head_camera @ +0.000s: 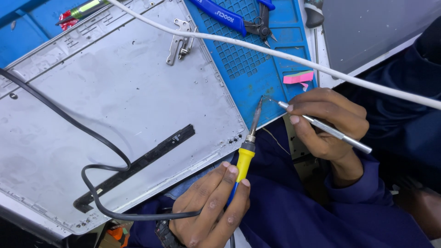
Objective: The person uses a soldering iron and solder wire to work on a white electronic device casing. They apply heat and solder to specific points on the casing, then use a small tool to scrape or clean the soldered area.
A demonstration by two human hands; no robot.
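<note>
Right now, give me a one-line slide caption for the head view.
Left hand holds a yellow-handled soldering iron, its tip meeting a slim metal tool in the right hand, over a blue mat.

Left hand [213, 206] is wrapped around a yellow-handled soldering iron [245, 154], tip angled up toward the edge of the blue work mat [257, 69]. Right hand [328, 124] pinches a thin silver tool [321, 126] like a pen, and its point meets the iron's tip right at the mat's lower edge. Big grey laptop lid panel [105, 105] lies inside-up on the left, with a metal hinge [180, 41] near its top corner and a black cable [92, 138] looping across it. Blue-handled cutters [234, 16] and pink sticky notes [298, 76] sit on the mat, and a white cable [275, 54] runs diagonally over everything.
</note>
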